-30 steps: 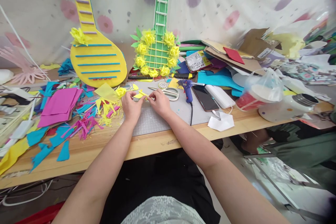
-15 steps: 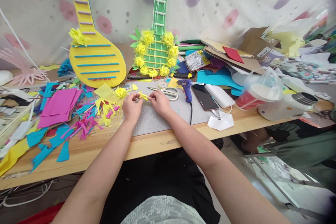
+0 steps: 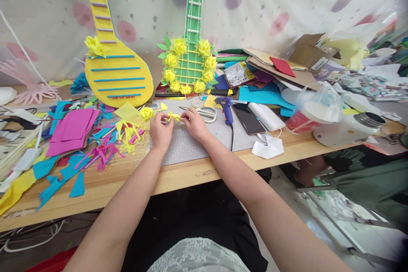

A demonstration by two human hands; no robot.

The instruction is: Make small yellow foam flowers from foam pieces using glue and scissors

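Note:
A small strip of yellow paper (image 3: 174, 116) is stretched between my two hands above the grey cutting mat (image 3: 183, 146). My left hand (image 3: 162, 131) pinches its left end, and my right hand (image 3: 194, 124) pinches the right end; its exact shape is partly hidden by the fingers. Scissors (image 3: 208, 113) lie just behind my right hand. A blue glue gun (image 3: 227, 109) rests to the right of them. Beside my left hand are a finished yellow paper flower (image 3: 147, 113) and yellow scraps (image 3: 129, 134).
A yellow lute-shaped piece (image 3: 119, 78) and a green one ringed with yellow flowers (image 3: 195, 21) lean at the back. Magenta sheets (image 3: 73, 129) lie left. Right are a phone (image 3: 248, 119), power bank (image 3: 266, 116), bagged tub (image 3: 314, 112) and white jar (image 3: 347, 129). Another person's leg (image 3: 369, 182) shows at right.
Both hands stay in nearly the same place. The fingers and the yellow strip between them have shifted only slightly.

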